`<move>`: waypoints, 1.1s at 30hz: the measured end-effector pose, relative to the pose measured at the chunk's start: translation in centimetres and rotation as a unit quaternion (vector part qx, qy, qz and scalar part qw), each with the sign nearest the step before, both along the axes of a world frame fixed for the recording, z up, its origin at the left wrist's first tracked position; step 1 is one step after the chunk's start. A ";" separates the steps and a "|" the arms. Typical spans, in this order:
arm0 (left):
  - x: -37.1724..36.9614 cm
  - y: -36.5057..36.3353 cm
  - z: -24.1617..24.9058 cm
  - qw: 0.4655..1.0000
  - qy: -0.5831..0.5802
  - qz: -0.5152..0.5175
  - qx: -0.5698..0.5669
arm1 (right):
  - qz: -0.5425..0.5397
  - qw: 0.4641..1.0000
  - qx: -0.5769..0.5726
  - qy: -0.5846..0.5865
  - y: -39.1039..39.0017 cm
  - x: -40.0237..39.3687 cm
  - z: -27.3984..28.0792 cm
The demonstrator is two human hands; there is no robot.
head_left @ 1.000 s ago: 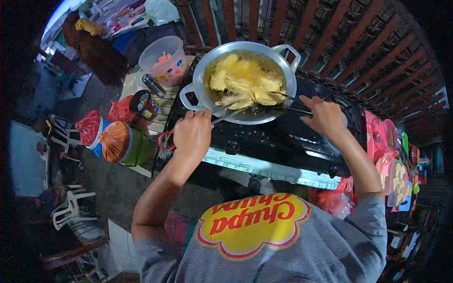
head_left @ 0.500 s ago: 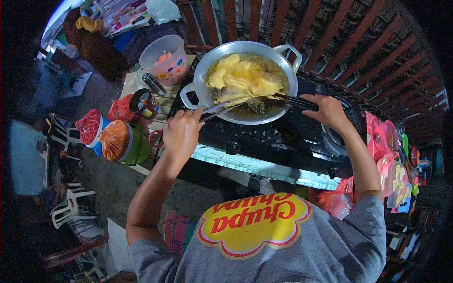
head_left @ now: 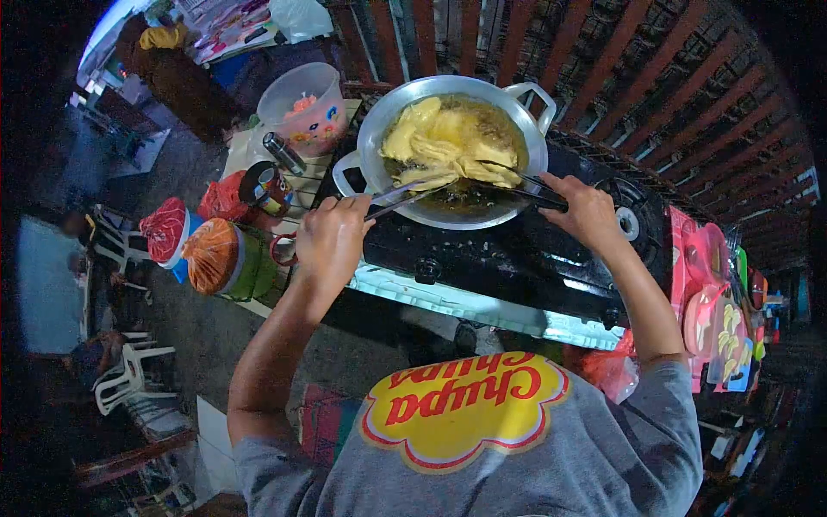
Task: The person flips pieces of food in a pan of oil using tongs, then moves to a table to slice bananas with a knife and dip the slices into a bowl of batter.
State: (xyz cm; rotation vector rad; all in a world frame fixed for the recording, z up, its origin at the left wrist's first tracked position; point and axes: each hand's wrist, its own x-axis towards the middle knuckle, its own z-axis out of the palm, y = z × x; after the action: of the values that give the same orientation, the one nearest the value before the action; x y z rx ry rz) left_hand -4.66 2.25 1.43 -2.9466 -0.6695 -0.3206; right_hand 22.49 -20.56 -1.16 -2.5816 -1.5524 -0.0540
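A wide silver pan [head_left: 369,138] sits on the black stove [head_left: 534,250], with yellow battered food [head_left: 452,142] in bubbling oil. My left hand [head_left: 332,233] is closed around metal scissors or tongs with a red handle; their silver tips [head_left: 409,196] reach over the near left rim to the food. Closed around dark tongs [head_left: 538,188], my right hand [head_left: 586,207] is at the pan's right side, and the tongs' tips touch the folded food near the pan's front.
Left of the pan are a flowered tub [head_left: 301,108], a dark bottle [head_left: 284,153], a patterned can [head_left: 267,189] and wrapped containers [head_left: 215,257]. Wooden slats [head_left: 564,60] rise behind. Pink trays [head_left: 706,258] lie at right. A person [head_left: 172,77] is at upper left.
My right hand has shifted slightly left and down, its tongs further into the food near the pan's front. The food has bunched there, exposing more oil behind. My left hand has barely moved.
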 end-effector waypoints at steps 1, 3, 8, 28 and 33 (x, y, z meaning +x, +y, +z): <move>-0.2 0.2 -0.2 1.000 -0.013 -0.016 0.019 | -0.006 1.000 -0.009 0.009 0.0 0.1 0.0; -0.4 0.6 -0.4 1.000 -0.017 -0.021 0.013 | -0.013 1.000 -0.019 0.018 0.1 0.4 0.1; -1.0 1.1 -0.5 0.999 -0.026 -0.022 0.000 | 0.028 0.998 0.007 0.054 0.1 2.3 -0.4; -3.4 2.7 1.6 0.996 -0.038 -0.044 -0.065 | 0.023 0.983 -0.017 0.183 -0.5 6.6 2.0; -3.6 2.0 2.1 0.998 -0.012 -0.051 -0.038 | 0.008 0.986 -0.039 0.159 -0.6 6.2 3.0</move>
State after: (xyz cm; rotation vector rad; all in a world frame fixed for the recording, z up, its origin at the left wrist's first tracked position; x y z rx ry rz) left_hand -8.30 4.25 3.54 -3.0598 -0.5466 -0.3469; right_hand 28.67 -21.14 1.89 -2.4801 -1.4826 0.4080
